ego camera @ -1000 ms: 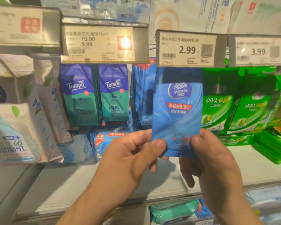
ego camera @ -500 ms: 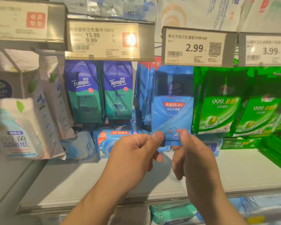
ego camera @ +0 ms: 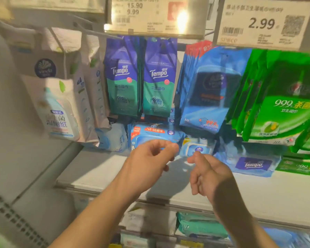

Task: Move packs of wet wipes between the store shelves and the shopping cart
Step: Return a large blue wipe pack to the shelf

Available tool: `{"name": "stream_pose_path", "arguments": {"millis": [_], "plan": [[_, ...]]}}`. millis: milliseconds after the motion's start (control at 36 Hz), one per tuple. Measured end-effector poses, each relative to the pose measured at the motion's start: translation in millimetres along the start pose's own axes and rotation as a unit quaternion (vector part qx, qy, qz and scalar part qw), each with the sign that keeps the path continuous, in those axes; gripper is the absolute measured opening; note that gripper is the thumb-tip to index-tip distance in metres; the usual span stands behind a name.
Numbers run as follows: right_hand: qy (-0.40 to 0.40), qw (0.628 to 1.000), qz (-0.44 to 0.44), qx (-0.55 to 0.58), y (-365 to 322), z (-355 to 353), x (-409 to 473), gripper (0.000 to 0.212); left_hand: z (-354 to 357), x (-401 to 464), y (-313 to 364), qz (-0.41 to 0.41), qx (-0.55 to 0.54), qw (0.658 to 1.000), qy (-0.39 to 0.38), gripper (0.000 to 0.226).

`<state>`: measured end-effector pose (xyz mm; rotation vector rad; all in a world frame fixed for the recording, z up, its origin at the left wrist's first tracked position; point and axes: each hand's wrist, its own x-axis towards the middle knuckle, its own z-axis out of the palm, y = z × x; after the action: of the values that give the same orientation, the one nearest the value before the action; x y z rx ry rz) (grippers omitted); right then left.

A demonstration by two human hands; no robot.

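While the white shelf (ego camera: 258,190) spans the near foreground, green packs (ego camera: 283,111) are seen hung far right and purple Tempo packs (ego camera: 141,77) far left. Between them the blue wet wipes pack (ego camera: 208,90) is hung under the 2.99 price tag (ego camera: 263,24). Both the left hand (ego camera: 150,158) and right hand (ego camera: 209,174) are held just below it, fingers loosely curled, nothing grasped.

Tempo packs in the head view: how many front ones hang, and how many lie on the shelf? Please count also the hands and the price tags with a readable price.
Hanging Tempo packs: 2
Lying Tempo pack: 1
Hands, left hand and right hand: 2
Price tags, 9.99 and 2.99: 2
Total: 7
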<state>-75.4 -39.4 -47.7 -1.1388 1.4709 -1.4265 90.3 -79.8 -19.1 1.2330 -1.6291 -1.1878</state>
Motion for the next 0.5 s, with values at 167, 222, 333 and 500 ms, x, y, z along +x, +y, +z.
{"name": "stream_pose_path", "arguments": {"millis": [167, 222, 333, 500], "plan": [[-0.048, 0.976, -0.033, -0.208, 26, 12, 13, 0.017, -23, -25, -36, -0.038, 0.233, 0.966, 0.108, 0.054], [-0.090, 0.940, -0.058, -0.325, 28, 20, 16, 0.017, -31, -37, -49, -0.066, 0.306, 0.943, 0.116, 0.069], [-0.198, 0.857, -0.086, -0.468, 32, 40, 18, 0.053, -47, -76, -67, -0.121, 0.399, 0.900, 0.129, 0.087], [-0.262, 0.792, -0.169, -0.524, 31, 73, -8, 0.050, -72, -125, -75, -0.189, 0.436, 0.864, 0.168, 0.094]]}}
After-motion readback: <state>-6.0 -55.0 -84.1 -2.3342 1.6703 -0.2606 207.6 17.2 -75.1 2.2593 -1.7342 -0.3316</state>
